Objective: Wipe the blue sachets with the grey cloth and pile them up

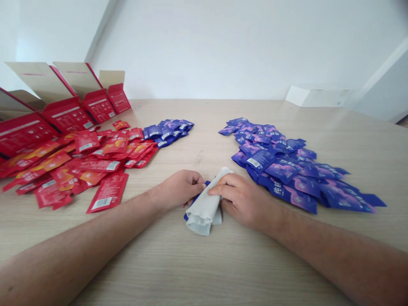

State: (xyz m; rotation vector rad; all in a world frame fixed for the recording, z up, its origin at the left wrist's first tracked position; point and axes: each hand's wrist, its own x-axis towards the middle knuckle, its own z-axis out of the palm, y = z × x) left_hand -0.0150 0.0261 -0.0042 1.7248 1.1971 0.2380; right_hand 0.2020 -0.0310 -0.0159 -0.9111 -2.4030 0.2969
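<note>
My left hand (178, 190) and my right hand (242, 199) meet at the middle of the wooden table, both pinching a folded pale grey cloth (204, 210). A blue sachet (195, 200) sits mostly wrapped inside that cloth, with only its edges showing near my left fingers and below them. To the right of my right hand lies a loose heap of blue-purple sachets (280, 165). Left of my left forearm spreads a heap of red sachets (95, 165), with a smaller group of blue sachets (167, 131) behind it.
Several open red cardboard boxes (68, 114) stand in a row at the far left of the light wood table (204, 272). A white folded card (315, 97) rests at the table's back edge, in front of a white wall.
</note>
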